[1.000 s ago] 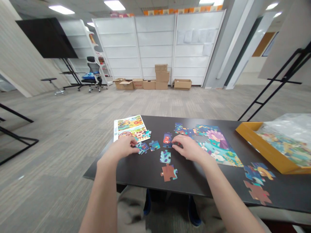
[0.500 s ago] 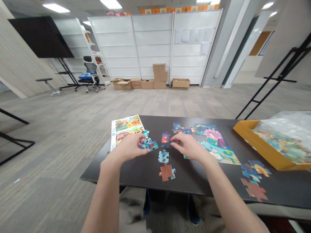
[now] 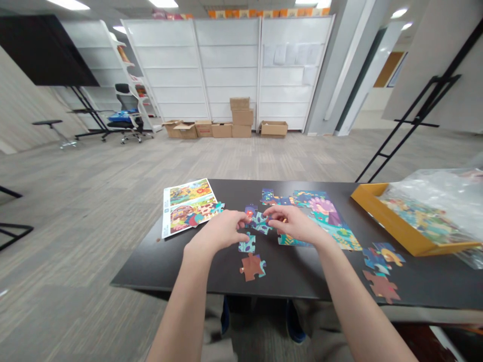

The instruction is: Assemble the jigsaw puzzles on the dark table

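Note:
A teal patterned puzzle piece (image 3: pixel 261 224) is between my hands, overlapping the purple-blue piece with a red figure (image 3: pixel 249 211). My right hand (image 3: pixel 296 222) pinches its right edge. Just left of it, my left hand (image 3: pixel 225 230) is open, thumb and fingers apart. Below lie a smaller-looking teal piece (image 3: pixel 247 243) and a brown piece (image 3: pixel 252 267). The partly joined puzzle (image 3: pixel 334 221) lies behind and right of my right hand, with blue pieces (image 3: pixel 283 201) along its upper left.
Picture sheet (image 3: pixel 188 207) at the table's left, a teal piece (image 3: pixel 219 207) at its right edge. Yellow box (image 3: pixel 400 226) with pieces and clear plastic at right. Loose blue pieces (image 3: pixel 377 259) and a brown piece (image 3: pixel 382 286) lie in front of it. The dark table's (image 3: pixel 169 271) front edge is near my forearms.
My left hand has moved right from beside the picture sheet. The teal piece that was by it now lies between both hands, at my right fingertips. The view has shifted slightly.

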Motion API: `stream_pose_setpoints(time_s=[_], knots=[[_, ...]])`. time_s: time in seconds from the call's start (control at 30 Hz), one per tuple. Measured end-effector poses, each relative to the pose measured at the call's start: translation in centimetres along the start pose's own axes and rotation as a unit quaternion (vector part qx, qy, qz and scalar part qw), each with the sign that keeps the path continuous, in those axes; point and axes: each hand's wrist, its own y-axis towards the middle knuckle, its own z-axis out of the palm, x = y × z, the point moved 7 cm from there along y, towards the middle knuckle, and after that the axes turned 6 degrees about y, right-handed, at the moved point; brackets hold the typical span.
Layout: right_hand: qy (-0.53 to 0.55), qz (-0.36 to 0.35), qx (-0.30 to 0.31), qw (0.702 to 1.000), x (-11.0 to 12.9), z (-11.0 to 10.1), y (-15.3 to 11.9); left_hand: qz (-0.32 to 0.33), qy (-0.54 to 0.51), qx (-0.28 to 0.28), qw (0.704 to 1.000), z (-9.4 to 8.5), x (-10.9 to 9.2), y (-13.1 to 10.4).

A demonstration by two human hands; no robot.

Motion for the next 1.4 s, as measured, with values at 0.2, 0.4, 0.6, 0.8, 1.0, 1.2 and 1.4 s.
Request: stream_pose_setpoints(time_s=[0.2,0.4,0.6,0.8,1.0,1.2,1.4], knots=[[-0.045,0.005,0.034,0.998,1.1,-0.7,-0.8,-0.018,-0.005,0.081,0.997,2.1,0.7,-0.1],[-0.049,0.013,0.052,0.997,0.4,-0.6,-1.0,-0.016,0.0,0.098,0.995,2.5,0.6,0.1],[-0.006,0.015,0.048,0.999,-0.4,-0.4,-1.1,0.011,-0.024,0.072,0.997,2.0,0.2,-0.3],[0.018,0.001,0.059,0.998,-0.5,0.3,-0.9,0.001,-0.111,0.085,0.99,2.5,0.6,-0.4],[0.019,0.026,0.075,0.997,-0.9,1.5,-0.6,-0.005,-0.142,0.081,0.987,2.9,1.3,-0.2],[-0.026,0.046,0.065,0.996,-1.6,1.6,-0.4,-0.005,-0.126,0.067,0.99,2.7,1.5,-0.2],[-0.062,0.057,0.057,0.995,-1.2,1.6,-0.4,-0.007,-0.107,0.069,0.992,2.4,1.3,-0.3]])
